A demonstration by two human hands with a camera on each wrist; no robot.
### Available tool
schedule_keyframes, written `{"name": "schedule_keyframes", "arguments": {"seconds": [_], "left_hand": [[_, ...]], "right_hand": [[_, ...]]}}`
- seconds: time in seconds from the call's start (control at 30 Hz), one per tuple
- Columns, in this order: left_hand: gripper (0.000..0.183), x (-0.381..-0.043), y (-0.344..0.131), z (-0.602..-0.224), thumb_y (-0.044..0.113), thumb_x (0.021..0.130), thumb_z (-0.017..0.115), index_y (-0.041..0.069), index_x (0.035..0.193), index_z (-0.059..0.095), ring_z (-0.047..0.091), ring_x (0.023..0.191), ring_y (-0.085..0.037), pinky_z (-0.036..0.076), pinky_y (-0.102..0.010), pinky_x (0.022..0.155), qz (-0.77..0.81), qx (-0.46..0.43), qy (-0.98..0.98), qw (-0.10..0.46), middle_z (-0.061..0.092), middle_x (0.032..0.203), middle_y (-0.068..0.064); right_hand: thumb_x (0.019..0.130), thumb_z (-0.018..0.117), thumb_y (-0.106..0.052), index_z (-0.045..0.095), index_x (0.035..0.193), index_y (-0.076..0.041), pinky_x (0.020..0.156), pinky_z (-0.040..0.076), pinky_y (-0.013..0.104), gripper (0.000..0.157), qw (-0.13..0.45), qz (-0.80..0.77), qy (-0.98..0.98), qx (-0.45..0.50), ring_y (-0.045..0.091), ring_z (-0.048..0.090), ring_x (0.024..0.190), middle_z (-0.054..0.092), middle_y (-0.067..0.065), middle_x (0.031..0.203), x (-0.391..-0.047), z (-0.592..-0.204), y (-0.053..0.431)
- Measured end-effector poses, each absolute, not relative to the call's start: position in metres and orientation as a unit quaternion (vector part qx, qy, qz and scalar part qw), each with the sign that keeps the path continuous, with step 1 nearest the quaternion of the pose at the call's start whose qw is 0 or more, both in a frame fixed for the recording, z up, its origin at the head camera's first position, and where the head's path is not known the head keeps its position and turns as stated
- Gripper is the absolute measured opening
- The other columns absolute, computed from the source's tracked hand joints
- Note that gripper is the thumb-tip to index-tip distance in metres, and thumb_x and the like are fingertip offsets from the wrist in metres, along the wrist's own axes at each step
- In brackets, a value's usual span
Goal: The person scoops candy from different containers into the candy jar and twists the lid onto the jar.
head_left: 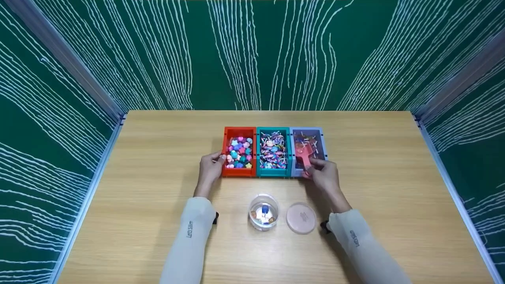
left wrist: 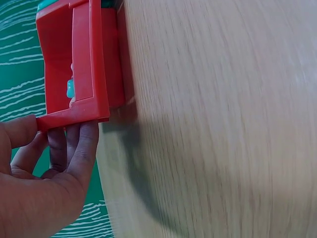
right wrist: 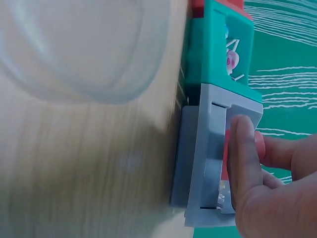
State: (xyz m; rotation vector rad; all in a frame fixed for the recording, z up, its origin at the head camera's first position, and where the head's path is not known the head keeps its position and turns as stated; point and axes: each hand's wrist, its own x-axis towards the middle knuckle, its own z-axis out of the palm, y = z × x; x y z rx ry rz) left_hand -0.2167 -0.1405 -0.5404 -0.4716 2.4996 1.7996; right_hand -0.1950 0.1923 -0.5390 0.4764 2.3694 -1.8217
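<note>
My left hand grips the side rim of a red bin, thumb at the rim and fingers against the outer wall. Colourful beads, some star-shaped, lie in that bin. At the other end of the row, my right hand pinches the handle of a pink-red scoop. The scoop's head is down inside the grey-lilac bin, among small stick-like pieces. Between these bins a teal bin holds many small multicoloured lollipop-shaped pieces. In the right wrist view the fingers hide much of the scoop.
In front of the bins stands a clear round jar, uncovered, with a few small pieces inside, one of them blue. A round translucent lid lies to its right on the wooden table. Green walls with white lines surround the table.
</note>
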Motion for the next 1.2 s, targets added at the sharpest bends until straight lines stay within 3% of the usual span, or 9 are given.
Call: {"name": "schedule_keyframes", "arguments": {"seconds": [0.1,0.27,0.63,0.8,1.03,1.2], "left_hand": [[0.033,-0.2158,-0.1401,-0.5400,0.006,0.105,0.062,-0.002,0.137,0.067,0.061,0.095,-0.025,0.048,-0.028,0.078,0.567,-0.142,0.811,0.001,0.074,0.118,-0.023],[0.033,-0.2154,-0.1403,-0.5392,0.006,0.105,0.062,-0.002,0.136,0.067,0.060,0.093,-0.024,0.045,-0.026,0.076,0.570,-0.140,0.809,-0.009,0.074,0.121,-0.023],[0.032,-0.2149,-0.1394,-0.5413,0.006,0.105,0.062,-0.003,0.136,0.068,0.062,0.102,-0.029,0.051,-0.038,0.090,0.565,-0.137,0.813,-0.005,0.073,0.125,-0.023],[0.032,-0.2153,-0.1397,-0.5422,0.005,0.105,0.061,-0.003,0.136,0.067,0.064,0.106,-0.031,0.052,-0.043,0.096,0.567,-0.136,0.812,-0.007,0.071,0.129,-0.024],[0.032,-0.2161,-0.1398,-0.5420,0.006,0.105,0.062,-0.004,0.135,0.068,0.064,0.107,-0.031,0.051,-0.042,0.097,0.561,-0.140,0.816,-0.006,0.072,0.128,-0.024],[0.033,-0.2165,-0.1403,-0.5421,0.007,0.105,0.062,-0.003,0.135,0.068,0.063,0.110,-0.031,0.050,-0.042,0.100,0.565,-0.148,0.812,0.000,0.071,0.128,-0.023]], "right_hand": [[0.101,0.057,0.008,0.059,0.143,0.007,0.073,0.060,0.019,0.043,0.048,-0.597,0.786,0.156,0.009,0.069,0.079,0.059,0.031,0.134,-0.1947,-0.5409,0.1918],[0.100,0.055,0.008,0.058,0.144,0.008,0.073,0.060,0.020,0.044,0.046,-0.587,0.795,0.148,0.011,0.071,0.079,0.061,0.033,0.137,-0.1961,-0.5404,0.1895],[0.102,0.054,0.009,0.058,0.146,0.004,0.078,0.062,0.025,0.044,0.056,-0.601,0.778,0.172,0.015,0.070,0.083,0.060,0.030,0.132,-0.1929,-0.5415,0.1921],[0.105,0.054,0.006,0.057,0.148,0.001,0.084,0.062,0.028,0.044,0.064,-0.601,0.776,0.179,0.019,0.071,0.091,0.058,0.029,0.142,-0.1936,-0.5409,0.1901],[0.101,0.055,0.012,0.059,0.143,0.009,0.072,0.061,0.020,0.042,0.030,-0.643,0.744,0.182,0.008,0.069,0.075,0.062,0.033,0.127,-0.1910,-0.5427,0.1885],[0.104,0.055,0.008,0.057,0.147,0.005,0.078,0.061,0.021,0.043,0.050,-0.653,0.727,0.206,0.009,0.071,0.080,0.061,0.029,0.129,-0.1904,-0.5420,0.1902]]}}
